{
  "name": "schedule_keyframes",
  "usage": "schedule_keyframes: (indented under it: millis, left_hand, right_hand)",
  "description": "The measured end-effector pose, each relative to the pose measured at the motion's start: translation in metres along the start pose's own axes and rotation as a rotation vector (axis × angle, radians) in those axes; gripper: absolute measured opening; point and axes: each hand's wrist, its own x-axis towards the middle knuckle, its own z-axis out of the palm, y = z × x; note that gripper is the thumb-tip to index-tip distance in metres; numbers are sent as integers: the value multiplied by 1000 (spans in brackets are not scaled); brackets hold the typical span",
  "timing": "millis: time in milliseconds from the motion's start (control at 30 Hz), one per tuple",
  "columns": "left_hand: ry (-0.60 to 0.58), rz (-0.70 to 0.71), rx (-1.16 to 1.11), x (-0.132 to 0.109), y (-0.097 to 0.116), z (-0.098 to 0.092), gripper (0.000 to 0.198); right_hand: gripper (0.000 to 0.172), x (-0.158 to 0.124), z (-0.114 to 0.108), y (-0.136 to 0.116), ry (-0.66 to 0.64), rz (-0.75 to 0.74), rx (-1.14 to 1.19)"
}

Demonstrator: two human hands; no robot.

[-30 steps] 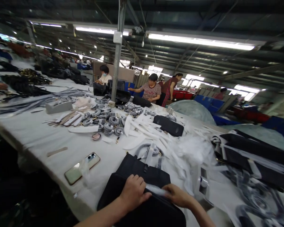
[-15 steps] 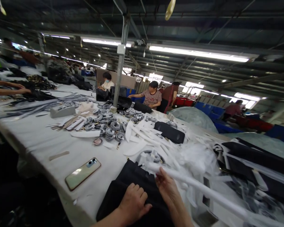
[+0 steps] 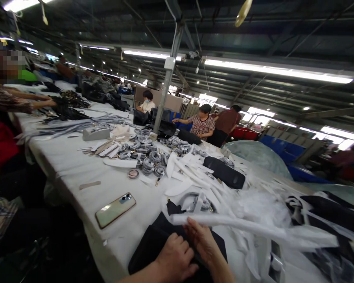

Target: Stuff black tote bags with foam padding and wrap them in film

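A black bag (image 3: 153, 239) lies at the table's near edge, under both of my hands. My left hand (image 3: 175, 253) is closed on the black material, knuckles up; the fingertips are hidden. Just right of it, my right hand (image 3: 202, 239) pinches a long white wrapping roll (image 3: 238, 222) between thumb and fingers, near the roll's left end. The roll stretches to the right across the table, over the bag's far side. Behind it lies a coiled grey strap (image 3: 191, 202) with white wrapping. The bag's lower part is hidden by my hands and forearms.
A phone (image 3: 115, 209) lies on the white-covered table (image 3: 67, 169) to the left. Beyond are several coiled straps (image 3: 147, 159), white strips (image 3: 179, 184) and a black case (image 3: 224, 172). A metal post (image 3: 166, 86) rises behind. Co-workers sit across the table and at far left.
The view has swung left, bringing a co-worker into sight at far left. My right hand has shifted the white roll's end leftward over the bag. My left hand stays on the bag.
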Motion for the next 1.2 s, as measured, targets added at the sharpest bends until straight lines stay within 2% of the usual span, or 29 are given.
schedule_keyframes:
  millis: [100,200,400,600,733,833,933,1000,1033,1100,1200]
  left_hand:
    - [0,26,-8,-2,-1,-6,33]
    - [-5,1,-28,-1,-1,-8,31]
    - [-15,-19,-39,2,-2,-6,29]
    - [-40,-18,-54,0,-3,-2,30]
    - [-59,-28,-104,1,-3,-3,25]
    - [-72,-157,-206,7,-1,-9,16]
    - [-144,-375,-226,18,0,-19,43]
    - [-248,-450,-180,27,-2,-26,60]
    - [-307,-469,-162,30,-3,-30,62]
    - [-394,-496,-153,36,-6,-35,51]
    - [-435,-527,-150,40,-9,-39,30]
  right_hand:
    - [36,11,-22,20,54,22,-45]
    - [37,8,-35,24,31,23,-60]
    - [40,5,-35,25,50,-10,-79]
    - [46,6,-33,29,16,-63,-167]
    - [44,6,-35,31,-1,-77,-194]
    - [40,7,-36,30,-17,-72,-210]
    - [44,7,-35,27,-38,-43,-222]
    - [50,8,-35,27,-21,-26,-224]
    - [51,8,-35,27,-7,-26,-224]
    - [50,9,-37,28,-1,-33,-239]
    - [49,6,-41,28,-47,-40,-365]
